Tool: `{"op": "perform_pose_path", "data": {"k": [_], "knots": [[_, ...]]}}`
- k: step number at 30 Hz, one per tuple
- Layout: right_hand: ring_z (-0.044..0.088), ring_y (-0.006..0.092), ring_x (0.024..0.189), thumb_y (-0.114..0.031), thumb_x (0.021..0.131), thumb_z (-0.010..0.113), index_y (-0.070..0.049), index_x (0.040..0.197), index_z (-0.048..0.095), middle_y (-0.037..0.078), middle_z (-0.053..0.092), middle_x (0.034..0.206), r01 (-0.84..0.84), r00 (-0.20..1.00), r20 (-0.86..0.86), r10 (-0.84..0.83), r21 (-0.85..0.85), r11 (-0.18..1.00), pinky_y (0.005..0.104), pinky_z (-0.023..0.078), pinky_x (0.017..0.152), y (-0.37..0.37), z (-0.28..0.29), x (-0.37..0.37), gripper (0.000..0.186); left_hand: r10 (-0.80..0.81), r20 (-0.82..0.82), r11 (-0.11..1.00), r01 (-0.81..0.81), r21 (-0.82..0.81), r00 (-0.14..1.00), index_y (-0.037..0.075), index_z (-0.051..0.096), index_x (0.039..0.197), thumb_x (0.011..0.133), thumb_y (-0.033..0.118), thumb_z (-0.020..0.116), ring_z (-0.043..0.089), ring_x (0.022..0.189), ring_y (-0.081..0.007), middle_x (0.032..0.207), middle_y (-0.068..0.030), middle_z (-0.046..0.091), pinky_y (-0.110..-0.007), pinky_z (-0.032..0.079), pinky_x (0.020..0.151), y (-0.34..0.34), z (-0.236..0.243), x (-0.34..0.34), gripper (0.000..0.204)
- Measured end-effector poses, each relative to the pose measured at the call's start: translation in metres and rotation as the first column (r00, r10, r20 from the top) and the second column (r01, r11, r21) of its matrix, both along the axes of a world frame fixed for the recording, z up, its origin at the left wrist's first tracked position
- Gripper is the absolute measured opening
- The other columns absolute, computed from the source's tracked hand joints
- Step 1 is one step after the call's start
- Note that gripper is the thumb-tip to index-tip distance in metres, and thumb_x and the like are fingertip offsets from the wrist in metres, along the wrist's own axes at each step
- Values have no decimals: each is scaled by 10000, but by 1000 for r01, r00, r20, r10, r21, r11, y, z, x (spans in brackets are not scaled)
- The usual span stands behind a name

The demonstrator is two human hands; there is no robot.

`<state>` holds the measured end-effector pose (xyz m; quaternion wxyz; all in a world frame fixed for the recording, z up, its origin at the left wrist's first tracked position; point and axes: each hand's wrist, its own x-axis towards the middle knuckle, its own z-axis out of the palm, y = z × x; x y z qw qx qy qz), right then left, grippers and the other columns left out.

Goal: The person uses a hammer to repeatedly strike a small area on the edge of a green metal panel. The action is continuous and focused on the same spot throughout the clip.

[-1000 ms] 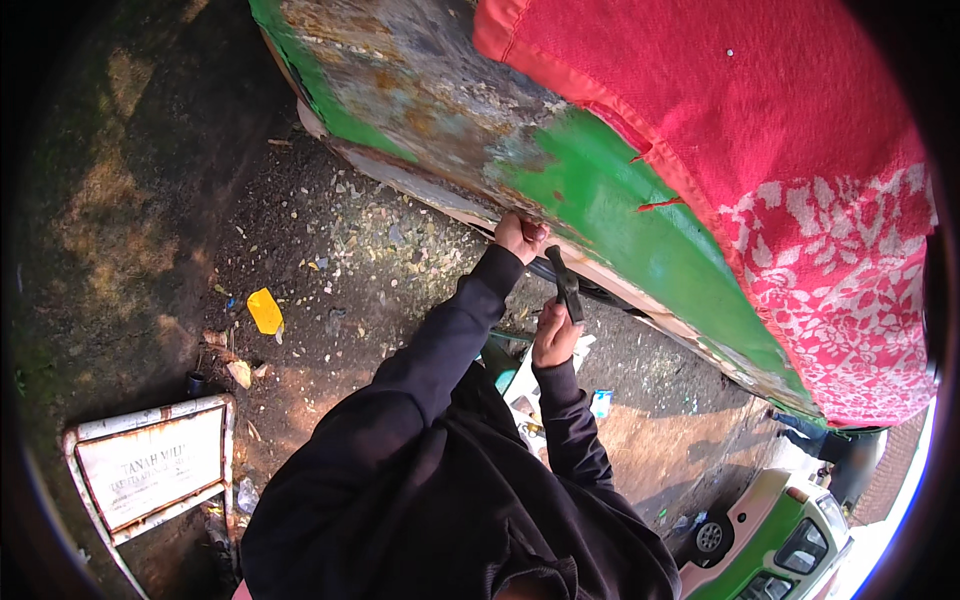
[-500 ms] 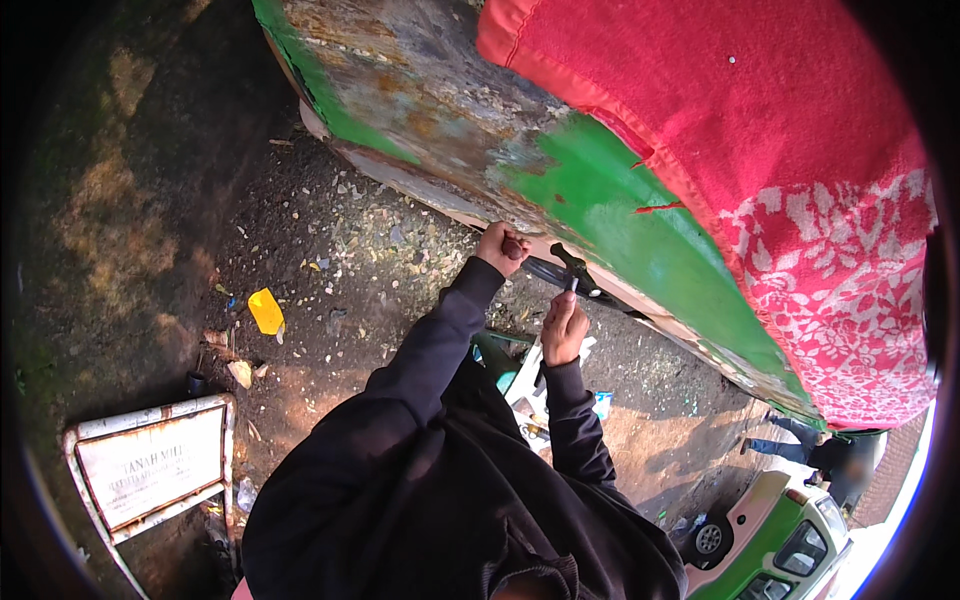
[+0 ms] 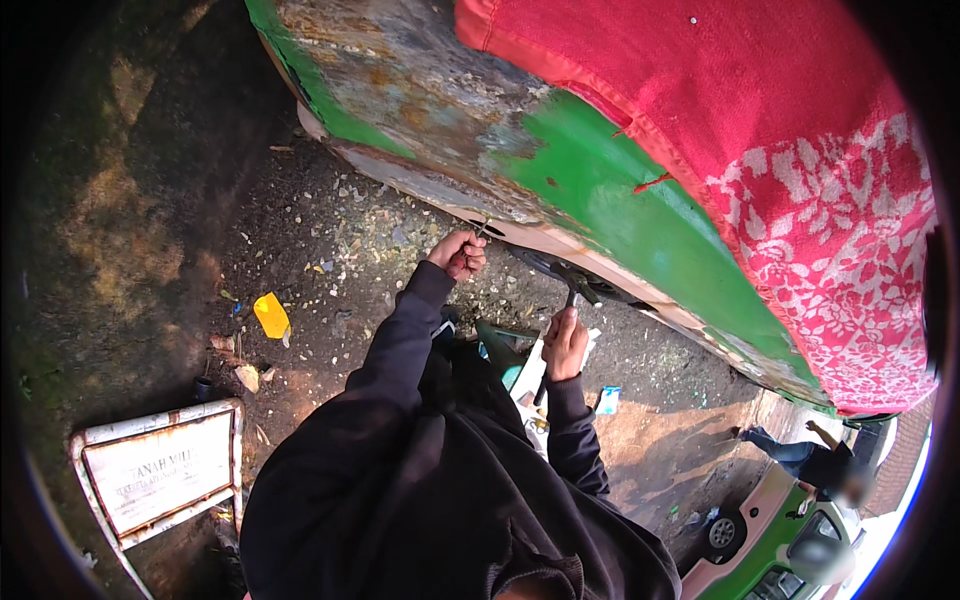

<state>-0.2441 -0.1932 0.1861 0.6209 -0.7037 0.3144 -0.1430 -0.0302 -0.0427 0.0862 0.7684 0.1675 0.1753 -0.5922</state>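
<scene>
Hammer (image 3: 579, 284) in right hand (image 3: 566, 345), dark-lettered white sign (image 3: 160, 495)

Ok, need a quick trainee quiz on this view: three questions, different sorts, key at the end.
1. Which hand grips the hammer?
2. True or false: the red cloth covers only part of the green bodywork in front of the person.
3. The yellow piece lies on:
A) the red cloth
B) the ground
C) the white sign

Key:
1. The right hand; the left hand holds a thin tool.
2. True.
3. B.
</scene>
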Motion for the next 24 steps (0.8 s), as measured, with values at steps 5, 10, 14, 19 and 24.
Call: {"op": "perform_pose_path", "data": {"k": [5,10,14,19,24], "knots": [[279,39,369,-480,956,323,-99,636,360,-44,307,484,39,998,37,-42,64,997,210,191,336,2,4,-13,499,-44,84,987,31,156,995,95,378,685,741,75,466,300,448,-95,492,47,352,-235,308,450,-9,3,0,106],[273,37,367,-483,956,320,-97,646,357,-47,293,483,86,995,49,-89,68,994,205,185,333,-1,4,-25,496,-60,233,959,-8,283,971,96,378,656,740,79,457,268,424,-102,486,33,347,-267,300,442,-23,1,-4,116],[266,41,352,-476,958,315,-93,646,360,-41,296,475,79,995,61,-82,48,996,205,186,325,-2,2,-37,496,220,310,580,-380,721,925,87,347,575,716,53,425,263,409,-149,466,-24,283,-307,334,433,11,-27,-29,165],[262,45,346,-479,956,319,-90,646,358,-31,307,482,102,994,37,-107,117,988,209,189,315,-7,0,-35,498,205,174,648,-267,713,963,92,328,610,721,75,406,271,435,-141,508,-26,309,-315,311,391,82,-47,-50,136],[275,43,365,-467,962,314,-94,646,368,-33,309,488,-52,998,43,49,84,995,212,197,321,-5,8,-12,492,125,147,897,-175,405,981,122,336,647,743,94,429,251,459,-111,519,30,315,-261,280,424,63,-12,-36,137]]}}
